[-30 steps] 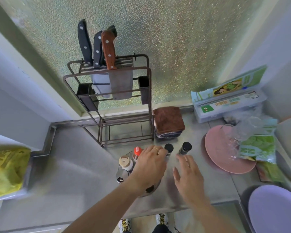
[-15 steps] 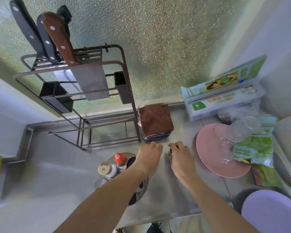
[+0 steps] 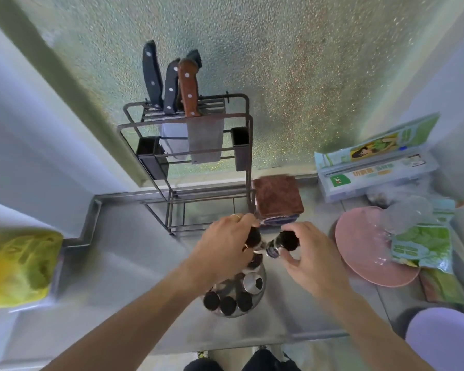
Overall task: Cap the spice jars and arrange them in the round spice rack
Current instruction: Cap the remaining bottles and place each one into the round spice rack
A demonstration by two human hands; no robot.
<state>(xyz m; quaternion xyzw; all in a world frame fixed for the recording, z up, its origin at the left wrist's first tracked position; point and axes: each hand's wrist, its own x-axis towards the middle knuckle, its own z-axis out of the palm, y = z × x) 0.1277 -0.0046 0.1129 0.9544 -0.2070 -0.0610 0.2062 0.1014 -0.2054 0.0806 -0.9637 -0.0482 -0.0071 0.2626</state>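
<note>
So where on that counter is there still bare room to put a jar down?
Bare steel lies left of the round spice rack, between it and the yellow bag, and along the front edge. The right is crowded: pink plate, green packets.

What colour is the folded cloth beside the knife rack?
The folded cloth is brown, seen in the head view.

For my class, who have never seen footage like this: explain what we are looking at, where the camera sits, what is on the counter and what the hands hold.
There is no machine here. A camera worn on a person's head looks down at their two bare hands. The left hand and right hand each grip a dark-capped spice jar, just above the round spice rack, which already holds several jars. On the steel counter are also a knife rack, a brown cloth and a pink plate.
</note>
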